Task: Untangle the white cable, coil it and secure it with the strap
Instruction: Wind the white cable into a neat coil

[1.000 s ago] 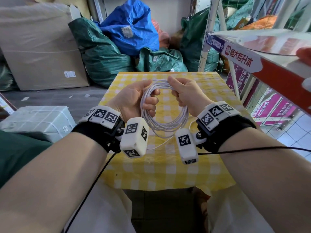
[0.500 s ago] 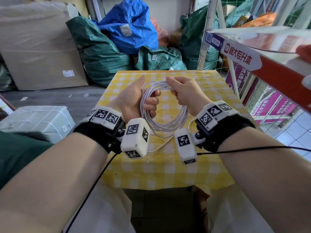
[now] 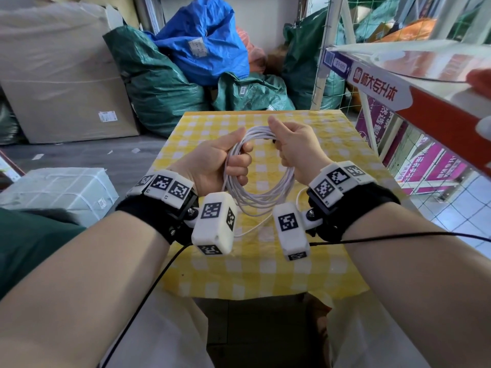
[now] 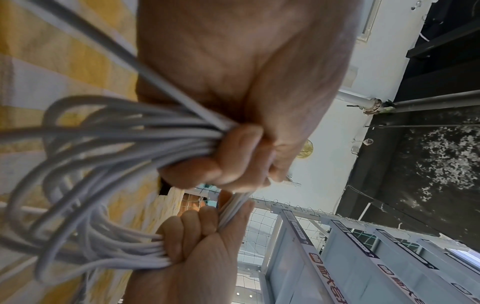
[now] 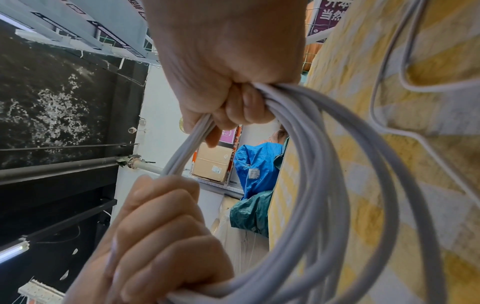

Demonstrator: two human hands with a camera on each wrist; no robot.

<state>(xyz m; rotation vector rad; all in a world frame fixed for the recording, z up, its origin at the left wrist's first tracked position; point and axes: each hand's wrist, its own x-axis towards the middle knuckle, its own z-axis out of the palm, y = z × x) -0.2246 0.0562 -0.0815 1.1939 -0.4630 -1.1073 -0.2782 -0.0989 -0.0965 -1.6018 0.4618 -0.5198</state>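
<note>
The white cable (image 3: 261,195) is wound into a round coil of several loops, held up above the yellow checked table (image 3: 265,266). My left hand (image 3: 228,166) grips the coil's left side, fingers curled round the bundle (image 4: 130,131). My right hand (image 3: 289,147) grips the upper right of the coil (image 5: 324,164), thumb up. A loose tail of the cable (image 3: 252,228) hangs from the coil's bottom onto the cloth (image 5: 405,86). A small dark thing (image 3: 273,141) shows at my right fingers; I cannot tell whether it is the strap.
A red and white shelf (image 3: 414,83) juts in at the upper right, close to my right arm. Green and blue sacks (image 3: 202,49) and a big cardboard box (image 3: 58,81) stand behind the table. A wrapped pack (image 3: 55,189) lies on the floor at the left.
Both hands have kept their grip on the coil and shifted slightly. My left thumb has closed down onto the bundle; the right hand sits a little further along the coil's top.
</note>
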